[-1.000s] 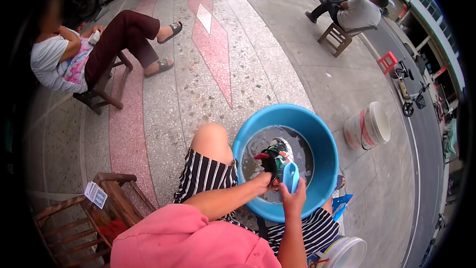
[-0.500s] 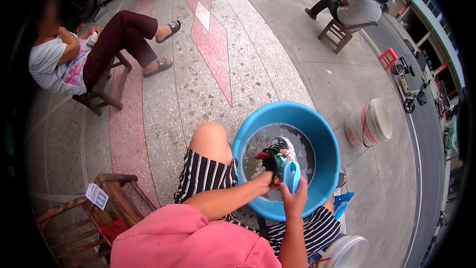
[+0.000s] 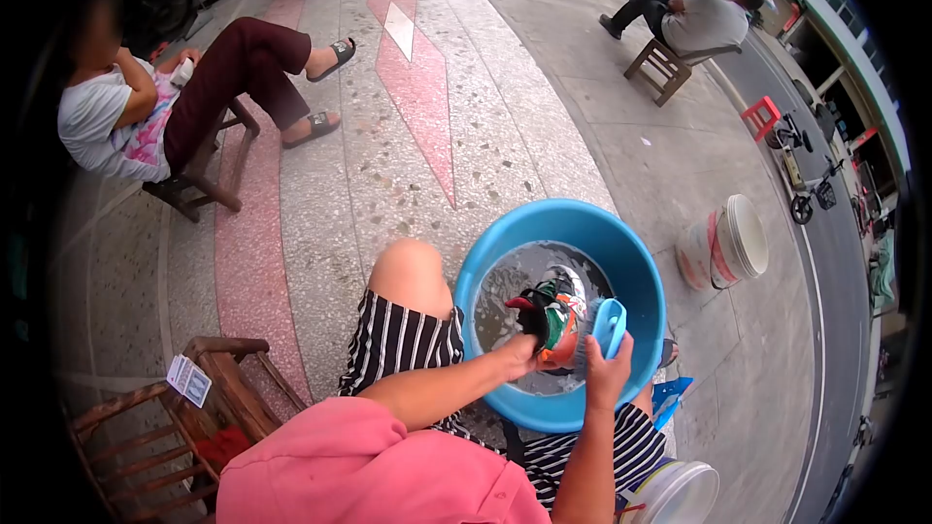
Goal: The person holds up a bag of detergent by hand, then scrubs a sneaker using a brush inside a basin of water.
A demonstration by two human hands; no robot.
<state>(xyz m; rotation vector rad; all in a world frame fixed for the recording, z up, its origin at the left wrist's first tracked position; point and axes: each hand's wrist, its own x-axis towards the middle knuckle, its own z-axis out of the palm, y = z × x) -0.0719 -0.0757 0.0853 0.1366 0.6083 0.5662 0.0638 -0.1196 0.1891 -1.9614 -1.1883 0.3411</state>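
My left hand [image 3: 521, 354] grips the heel end of a multicoloured shoe [image 3: 557, 315], which is held over the blue basin [image 3: 636, 262] with its toe pointing away from me. In my right hand [image 3: 609, 369] is a light blue brush [image 3: 609, 327], its bristles facing the right side of the shoe. Whether the bristles touch the shoe I cannot tell. Sudsy dark water [image 3: 495, 315] lies in the bottom of the basin, between my knees.
Stacked white buckets [image 3: 723, 243] stand right of the basin; another bucket [image 3: 680, 495] is by my right leg. A seated person [image 3: 116, 121] is at left, another [image 3: 704, 19] at upper right. A wooden chair [image 3: 233, 393] holds cards [image 3: 188, 379].
My right hand and the brush have moved right, off the top of the shoe to its side, uncovering more of it. The shoe's orange part now shows.
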